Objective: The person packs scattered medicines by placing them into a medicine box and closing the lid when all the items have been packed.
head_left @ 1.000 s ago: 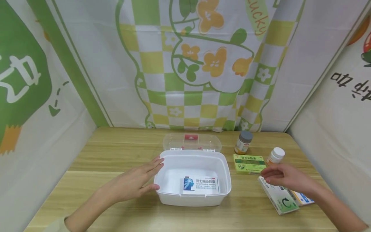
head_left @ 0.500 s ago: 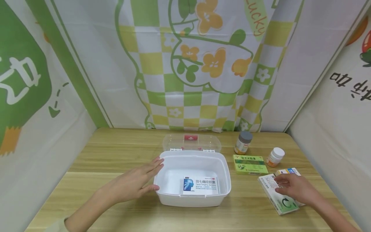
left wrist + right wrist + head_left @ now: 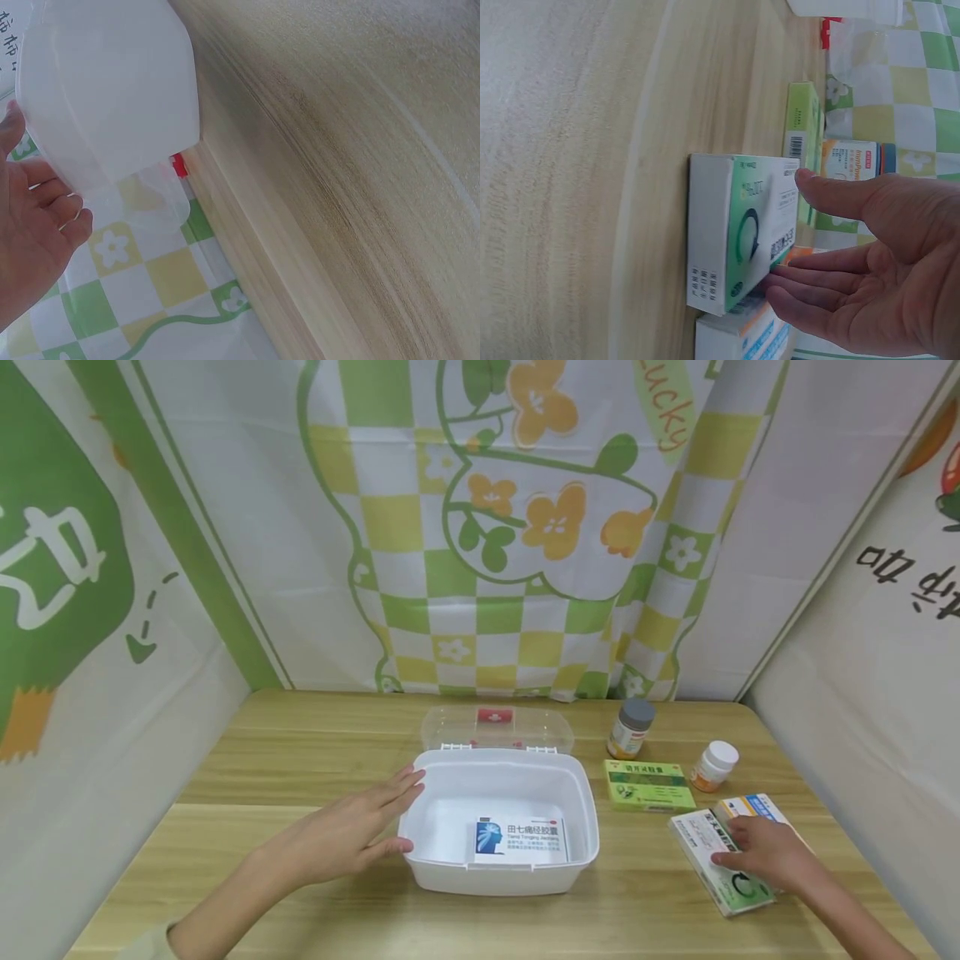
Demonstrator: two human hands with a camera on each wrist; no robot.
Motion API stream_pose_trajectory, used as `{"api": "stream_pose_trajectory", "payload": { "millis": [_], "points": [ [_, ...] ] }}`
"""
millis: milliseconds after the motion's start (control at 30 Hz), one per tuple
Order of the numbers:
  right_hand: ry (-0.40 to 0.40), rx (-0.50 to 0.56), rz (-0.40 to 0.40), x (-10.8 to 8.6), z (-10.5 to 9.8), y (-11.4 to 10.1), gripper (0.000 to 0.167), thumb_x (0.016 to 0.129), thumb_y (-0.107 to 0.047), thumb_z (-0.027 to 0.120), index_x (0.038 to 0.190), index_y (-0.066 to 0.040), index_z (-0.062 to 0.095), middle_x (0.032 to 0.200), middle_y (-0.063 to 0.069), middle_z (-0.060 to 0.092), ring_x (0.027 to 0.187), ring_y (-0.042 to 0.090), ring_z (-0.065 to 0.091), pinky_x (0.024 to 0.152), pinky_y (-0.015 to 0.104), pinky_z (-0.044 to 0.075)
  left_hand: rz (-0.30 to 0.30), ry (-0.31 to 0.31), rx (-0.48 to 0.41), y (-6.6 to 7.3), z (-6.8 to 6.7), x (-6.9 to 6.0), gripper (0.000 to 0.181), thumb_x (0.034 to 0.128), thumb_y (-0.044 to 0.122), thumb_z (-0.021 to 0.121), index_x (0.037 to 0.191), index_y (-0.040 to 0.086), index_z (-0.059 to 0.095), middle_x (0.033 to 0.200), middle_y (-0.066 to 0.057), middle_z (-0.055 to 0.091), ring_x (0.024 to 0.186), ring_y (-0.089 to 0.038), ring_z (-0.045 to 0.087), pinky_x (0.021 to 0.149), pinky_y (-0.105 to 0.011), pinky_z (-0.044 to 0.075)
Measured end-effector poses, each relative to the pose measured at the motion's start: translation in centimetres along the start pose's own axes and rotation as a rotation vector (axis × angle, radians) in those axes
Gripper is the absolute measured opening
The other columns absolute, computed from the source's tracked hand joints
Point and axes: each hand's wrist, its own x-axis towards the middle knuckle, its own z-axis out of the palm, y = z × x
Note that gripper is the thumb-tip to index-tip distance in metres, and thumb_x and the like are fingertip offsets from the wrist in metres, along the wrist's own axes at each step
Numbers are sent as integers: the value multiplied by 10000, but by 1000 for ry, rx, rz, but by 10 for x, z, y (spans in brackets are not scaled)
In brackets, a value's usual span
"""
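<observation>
- Wooden table (image 3: 315,752) is being backed by a checked curtain (image 3: 525,560)
- White container (image 3: 504,878) is being touched at its left rim by the left hand (image 3: 345,831), fingers loosely extended, nothing being gripped
- Clear lid (image 3: 450,727) is being held behind it by hinges, swung open
- Blue-and-white medicine box (image 3: 519,842) is being contained inside, toward the front
- Green-and-white box (image 3: 705,842), on the table right of the container, is being straddled by the right hand (image 3: 772,852), fingers half bent; cannot tell if gripped
- Blue-and-orange box (image 3: 761,806) is being partly hidden just beside it
- Yellow-green box (image 3: 648,785), grey-capped bottle (image 3: 630,731), white-capped bottle (image 3: 715,764) are being left untouched behind
</observation>
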Motion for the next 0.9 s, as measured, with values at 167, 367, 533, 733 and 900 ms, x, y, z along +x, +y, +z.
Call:
{"api": "stream_pose_trajectory", "payload": {
  "millis": [167, 367, 533, 733, 900],
  "points": [
    [7, -4, 48, 0, 11, -2, 440, 786, -393, 812, 788, -75, 507, 673, -5, 427, 630, 157, 413, 547, 279, 307, 11, 4, 6, 1, -1, 0, 713, 1026, 507, 455, 1535, 19, 352, 1624, -164, 305, 1481, -328, 345, 1127, -486, 426],
    [-23, -70, 99, 5, 13, -3, 734, 765, -487, 812, 1093, 135, 604, 876, 161, 657, 737, 218, 545, 597, 354, 450, 9, -7, 3, 2, -2, 0, 707, 1031, 511, 438, 1543, 32, 343, 1628, -154, 302, 1483, -321, 345, 1125, -491, 428],
    [-21, -64, 106, 8, 12, -5, 837, 756, -483, 823, 1185, 185, 557, 978, 254, 665, 796, 260, 573, 659, 418, 502, -19, -29, -9, 1, -2, -1, 728, 1020, 531, 449, 1548, 42, 336, 1644, -133, 271, 1498, -304, 318, 1138, -472, 418],
    [15, -83, 90, 7, 13, -9, 936, 735, -479, 841, 1243, 233, 507, 1025, 341, 630, 914, 378, 596, 773, 535, 517, -29, -33, -14, 1, -2, -2, 730, 1019, 534, 448, 1554, 52, 327, 1649, -128, 260, 1502, -301, 311, 1140, -476, 415],
    [49, -78, 95, 7, 14, -12, 843, 711, -462, 856, 1117, 217, 565, 855, 187, 622, 878, 347, 555, 729, 485, 498, -10, -21, -5, 1, -3, -1, 720, 1024, 521, 447, 1544, 34, 341, 1637, -146, 283, 1493, -313, 326, 1132, -484, 421]
  ]
}}
